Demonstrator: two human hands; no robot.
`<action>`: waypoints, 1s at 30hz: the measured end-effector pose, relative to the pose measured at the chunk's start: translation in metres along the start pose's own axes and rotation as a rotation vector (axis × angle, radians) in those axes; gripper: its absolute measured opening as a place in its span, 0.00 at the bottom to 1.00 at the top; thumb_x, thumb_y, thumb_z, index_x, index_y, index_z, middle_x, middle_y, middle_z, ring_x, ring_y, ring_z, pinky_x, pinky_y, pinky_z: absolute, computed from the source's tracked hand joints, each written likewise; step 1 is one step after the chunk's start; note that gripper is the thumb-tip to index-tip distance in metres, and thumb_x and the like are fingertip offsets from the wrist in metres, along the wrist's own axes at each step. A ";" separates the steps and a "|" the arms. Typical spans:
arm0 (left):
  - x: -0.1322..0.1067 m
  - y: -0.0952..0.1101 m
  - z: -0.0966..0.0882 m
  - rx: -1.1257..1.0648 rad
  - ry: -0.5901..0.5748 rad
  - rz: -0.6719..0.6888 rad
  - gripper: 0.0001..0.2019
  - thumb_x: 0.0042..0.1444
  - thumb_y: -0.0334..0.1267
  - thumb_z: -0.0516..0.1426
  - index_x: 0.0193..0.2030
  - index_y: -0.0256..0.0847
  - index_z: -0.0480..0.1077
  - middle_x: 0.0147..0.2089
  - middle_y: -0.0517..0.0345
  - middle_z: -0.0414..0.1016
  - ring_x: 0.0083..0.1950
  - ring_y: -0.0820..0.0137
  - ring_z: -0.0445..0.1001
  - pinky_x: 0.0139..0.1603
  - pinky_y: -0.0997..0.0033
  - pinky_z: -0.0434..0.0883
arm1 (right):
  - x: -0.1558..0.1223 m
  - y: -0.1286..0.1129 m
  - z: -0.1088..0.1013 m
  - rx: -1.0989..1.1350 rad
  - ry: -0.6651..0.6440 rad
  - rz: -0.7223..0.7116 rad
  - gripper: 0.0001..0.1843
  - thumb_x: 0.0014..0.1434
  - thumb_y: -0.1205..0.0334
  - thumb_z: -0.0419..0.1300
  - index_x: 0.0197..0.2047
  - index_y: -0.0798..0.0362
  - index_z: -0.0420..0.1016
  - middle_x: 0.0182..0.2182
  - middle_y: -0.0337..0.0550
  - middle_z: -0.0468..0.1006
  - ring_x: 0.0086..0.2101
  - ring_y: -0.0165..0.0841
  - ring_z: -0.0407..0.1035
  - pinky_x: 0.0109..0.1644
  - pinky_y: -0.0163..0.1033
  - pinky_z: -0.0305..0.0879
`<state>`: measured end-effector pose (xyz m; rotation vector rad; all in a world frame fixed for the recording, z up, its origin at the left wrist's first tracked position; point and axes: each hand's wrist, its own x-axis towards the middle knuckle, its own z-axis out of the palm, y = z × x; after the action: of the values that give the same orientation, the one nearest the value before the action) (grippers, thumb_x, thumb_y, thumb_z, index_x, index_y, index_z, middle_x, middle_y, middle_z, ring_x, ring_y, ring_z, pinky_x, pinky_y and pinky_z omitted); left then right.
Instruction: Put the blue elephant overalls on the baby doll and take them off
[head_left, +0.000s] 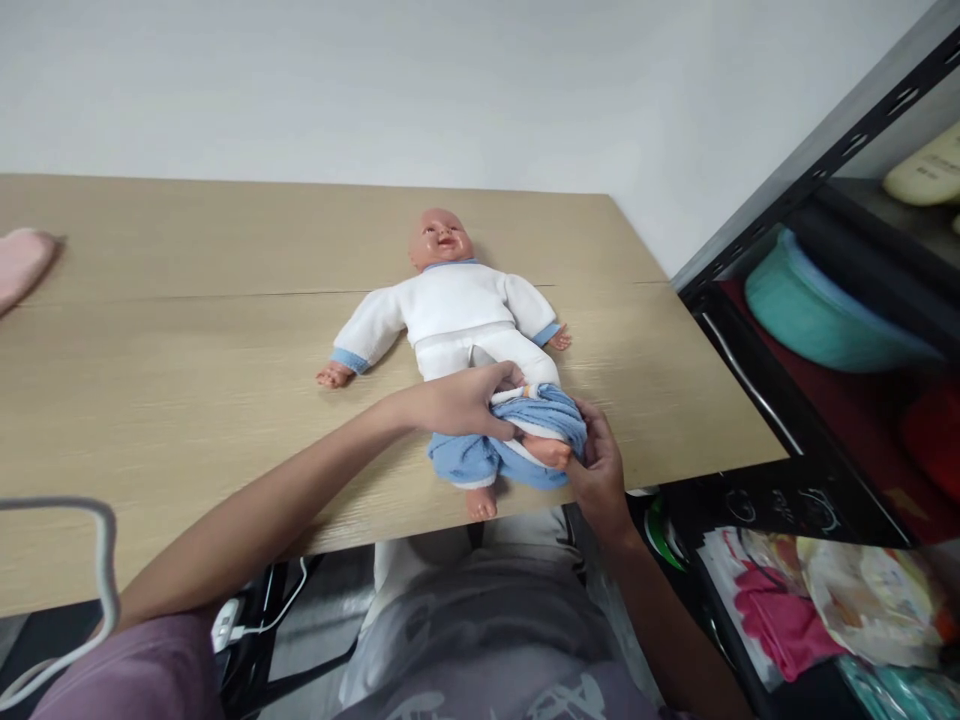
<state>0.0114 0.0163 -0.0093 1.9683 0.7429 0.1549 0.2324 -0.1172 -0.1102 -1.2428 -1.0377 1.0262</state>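
Note:
A baby doll [450, 300] in a white top and white trousers lies on its back on the wooden table [187, 330], its head away from me. A bunched blue garment [480, 455] is gathered around its lower legs near the table's front edge. My left hand [461, 400] is closed on the top of the blue garment at the doll's thigh. My right hand [600, 460] grips the garment's right side beside a bare doll foot [547, 450]. The doll's other foot [480, 502] pokes out below the fabric.
A pink cloth [22, 265] lies at the table's far left edge. A white cable [97, 560] loops at lower left. To the right stands a dark metal shelf [825, 180] holding a teal basin [817, 315] and colourful bags [825, 600] below.

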 end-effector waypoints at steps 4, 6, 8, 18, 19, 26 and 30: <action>-0.005 0.005 -0.011 0.153 -0.037 0.047 0.16 0.59 0.45 0.66 0.49 0.40 0.74 0.42 0.59 0.77 0.42 0.64 0.75 0.40 0.66 0.65 | 0.017 -0.001 -0.014 -0.085 -0.148 0.007 0.23 0.62 0.49 0.76 0.55 0.46 0.79 0.47 0.46 0.88 0.47 0.44 0.83 0.56 0.49 0.81; -0.006 0.004 -0.016 0.198 -0.066 0.093 0.10 0.61 0.43 0.66 0.44 0.40 0.75 0.39 0.59 0.78 0.39 0.66 0.74 0.38 0.67 0.64 | 0.029 -0.011 -0.023 -0.161 -0.318 0.054 0.20 0.63 0.47 0.76 0.53 0.46 0.82 0.46 0.44 0.88 0.47 0.45 0.83 0.55 0.49 0.81; -0.006 0.001 -0.019 0.208 -0.081 0.130 0.08 0.62 0.41 0.66 0.41 0.40 0.75 0.37 0.61 0.78 0.37 0.69 0.73 0.36 0.68 0.63 | 0.042 -0.024 -0.029 -0.236 -0.484 0.099 0.19 0.63 0.46 0.76 0.52 0.46 0.84 0.47 0.44 0.88 0.48 0.47 0.83 0.55 0.51 0.80; -0.004 -0.011 -0.025 0.137 -0.091 0.148 0.26 0.54 0.63 0.73 0.35 0.42 0.75 0.33 0.61 0.74 0.33 0.68 0.68 0.32 0.68 0.61 | 0.090 -0.047 -0.033 -0.509 -0.761 -0.084 0.21 0.64 0.46 0.75 0.54 0.47 0.82 0.47 0.46 0.86 0.46 0.47 0.79 0.50 0.50 0.76; -0.009 -0.008 -0.026 0.154 -0.070 0.140 0.26 0.55 0.64 0.72 0.38 0.42 0.76 0.35 0.60 0.76 0.34 0.66 0.70 0.33 0.67 0.63 | 0.094 -0.050 -0.034 -0.527 -0.773 -0.109 0.23 0.63 0.46 0.76 0.55 0.46 0.81 0.48 0.45 0.86 0.47 0.47 0.79 0.51 0.50 0.76; -0.062 -0.016 -0.051 0.464 0.154 0.105 0.26 0.53 0.63 0.73 0.49 0.48 0.81 0.50 0.50 0.81 0.54 0.50 0.77 0.56 0.57 0.72 | 0.115 -0.081 -0.028 -0.530 -0.917 -0.187 0.19 0.69 0.42 0.71 0.52 0.46 0.78 0.47 0.43 0.82 0.48 0.43 0.76 0.56 0.48 0.72; -0.078 -0.029 -0.060 0.324 0.077 0.126 0.18 0.61 0.55 0.69 0.50 0.46 0.81 0.58 0.50 0.79 0.61 0.53 0.76 0.65 0.57 0.72 | 0.130 -0.073 -0.010 -0.410 -0.814 -0.169 0.15 0.73 0.43 0.67 0.49 0.45 0.77 0.45 0.42 0.78 0.46 0.40 0.74 0.53 0.45 0.71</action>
<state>-0.0879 0.0276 0.0124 2.3301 0.7285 0.1961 0.2739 0.0033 -0.0325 -1.0243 -2.0250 1.2547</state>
